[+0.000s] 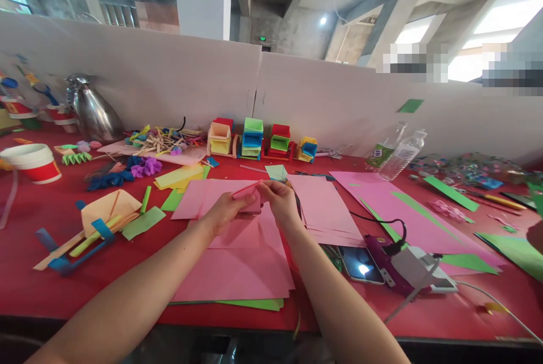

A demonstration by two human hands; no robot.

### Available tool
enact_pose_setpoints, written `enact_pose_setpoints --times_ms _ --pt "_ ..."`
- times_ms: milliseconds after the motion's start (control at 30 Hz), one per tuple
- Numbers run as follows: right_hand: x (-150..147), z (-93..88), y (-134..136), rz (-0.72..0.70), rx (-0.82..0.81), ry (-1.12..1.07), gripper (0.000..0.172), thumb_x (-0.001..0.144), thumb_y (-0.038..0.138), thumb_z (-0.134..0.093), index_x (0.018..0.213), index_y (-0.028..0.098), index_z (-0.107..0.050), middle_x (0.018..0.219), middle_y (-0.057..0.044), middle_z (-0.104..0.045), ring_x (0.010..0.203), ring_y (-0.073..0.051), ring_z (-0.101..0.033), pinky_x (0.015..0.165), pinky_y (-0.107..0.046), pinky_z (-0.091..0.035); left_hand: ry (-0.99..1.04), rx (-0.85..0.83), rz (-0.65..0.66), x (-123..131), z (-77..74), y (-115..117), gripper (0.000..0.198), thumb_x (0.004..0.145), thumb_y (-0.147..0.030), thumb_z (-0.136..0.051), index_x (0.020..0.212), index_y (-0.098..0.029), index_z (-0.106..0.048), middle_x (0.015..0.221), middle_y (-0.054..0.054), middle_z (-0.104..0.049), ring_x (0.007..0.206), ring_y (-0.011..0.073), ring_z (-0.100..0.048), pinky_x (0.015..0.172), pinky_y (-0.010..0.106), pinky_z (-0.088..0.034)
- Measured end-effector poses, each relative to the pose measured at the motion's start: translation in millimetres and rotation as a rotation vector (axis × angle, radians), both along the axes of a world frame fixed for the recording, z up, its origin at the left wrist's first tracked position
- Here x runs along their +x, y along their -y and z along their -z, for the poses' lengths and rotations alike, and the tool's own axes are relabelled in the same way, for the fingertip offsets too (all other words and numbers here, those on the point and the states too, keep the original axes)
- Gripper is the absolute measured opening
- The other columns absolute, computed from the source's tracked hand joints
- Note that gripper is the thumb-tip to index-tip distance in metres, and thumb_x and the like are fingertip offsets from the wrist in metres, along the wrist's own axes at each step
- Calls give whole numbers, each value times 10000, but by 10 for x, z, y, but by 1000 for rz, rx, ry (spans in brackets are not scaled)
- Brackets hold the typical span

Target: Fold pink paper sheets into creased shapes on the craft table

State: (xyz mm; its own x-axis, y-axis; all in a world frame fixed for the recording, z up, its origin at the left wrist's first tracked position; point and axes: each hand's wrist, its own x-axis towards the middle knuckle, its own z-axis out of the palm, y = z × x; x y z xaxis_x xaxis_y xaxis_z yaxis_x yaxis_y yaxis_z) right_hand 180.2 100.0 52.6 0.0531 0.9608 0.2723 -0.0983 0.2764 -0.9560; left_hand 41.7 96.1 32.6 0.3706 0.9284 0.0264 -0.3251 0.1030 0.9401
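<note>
Both hands meet over the middle of the table around a small folded piece of pink paper. My left hand pinches its left side, the thumb lying across it. At its right upper corner, the fingers of my right hand are closed on the paper's edge. Beneath them lie large pink sheets, with green paper showing under their front edge. Another stack of pink paper sits just right of my right hand. Yellow paper sheets are left of the hands.
Folded-paper box models stand along the white partition. Left are a paper construction, paper cups and a metal jug. Right are a phone, a purple power strip with cables, and plastic bottles.
</note>
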Motion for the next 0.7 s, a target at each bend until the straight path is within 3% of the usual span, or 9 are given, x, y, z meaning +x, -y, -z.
enact_pose_setpoints --times_ms 133,433,600,700 --pt "-6 13 8 16 8 30 227 612 378 -677 670 161 -641 553 23 -573 519 -102 -485 517 -235 -385 -20 -1 -32 5 -16 -2 419 630 -375 -723 969 -138 -659 897 135 -676 843 273 -629 699 393 -523" --pt "-6 -27 13 -21 -43 20 233 617 381 -665 698 165 -634 602 22 -583 526 -93 -478 542 -240 -394 -47 98 -142 42 -48 42 365 653 -388 -693 920 -139 -675 815 108 -682 707 240 -643 642 379 -520" --pt "-67 -35 63 -139 -112 91 279 605 365 -693 789 171 -611 619 36 -558 552 -80 -462 541 -217 -354 -50 138 -404 56 -10 18 284 599 -350 -711 797 -148 -692 767 64 -672 752 208 -611 682 310 -464" --pt "-104 -13 79 -103 -121 135 274 563 362 -726 667 165 -566 556 58 -497 514 -67 -415 502 -208 -307 -22 75 -460 62 19 -14 211 586 -333 -694 688 -150 -675 672 38 -650 685 181 -595 654 291 -440"
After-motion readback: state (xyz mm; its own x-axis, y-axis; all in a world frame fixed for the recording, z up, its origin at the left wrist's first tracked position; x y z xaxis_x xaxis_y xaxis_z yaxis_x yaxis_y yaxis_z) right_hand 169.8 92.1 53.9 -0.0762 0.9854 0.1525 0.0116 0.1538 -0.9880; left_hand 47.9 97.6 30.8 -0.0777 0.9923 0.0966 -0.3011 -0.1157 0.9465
